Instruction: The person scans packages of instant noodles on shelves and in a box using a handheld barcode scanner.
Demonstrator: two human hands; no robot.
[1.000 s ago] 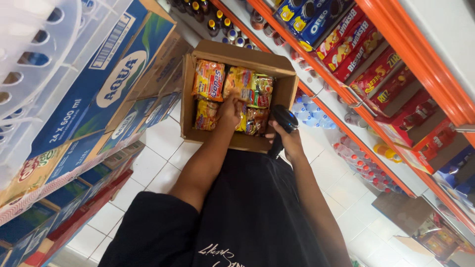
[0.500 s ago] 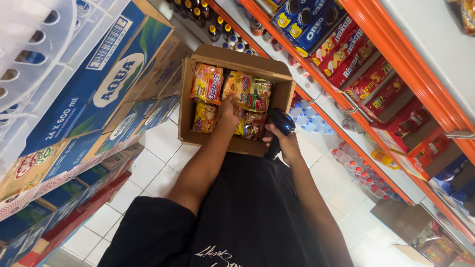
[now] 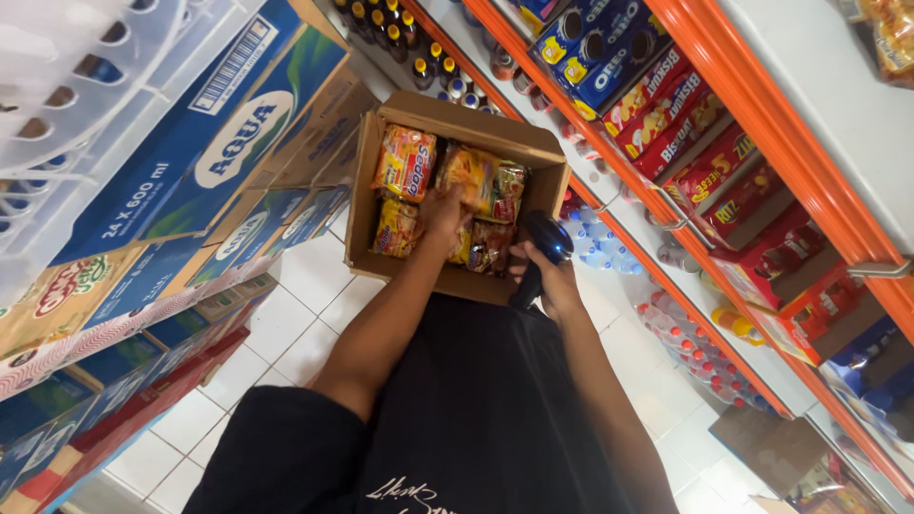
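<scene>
An open brown cardboard box (image 3: 367, 200) stands on the white tile floor, filled with several orange and yellow snack packets (image 3: 404, 162). My left hand (image 3: 444, 213) reaches down into the box and rests on the packets near its middle. My right hand (image 3: 549, 284) hovers at the box's near right corner, closed around a black handheld barcode scanner (image 3: 545, 242) whose head points into the box.
Stacked blue and white cartons of bottled water (image 3: 205, 162) tower on the left. Orange shelves (image 3: 695, 57) on the right carry biscuit boxes, with small bottles (image 3: 685, 343) on the lowest shelf. White plastic baskets (image 3: 67, 67) sit top left. A narrow tiled aisle (image 3: 286, 324) runs between.
My left hand has shifted slightly among the packets. The view has drifted a little; the right hand keeps the scanner at the same corner of the box.
</scene>
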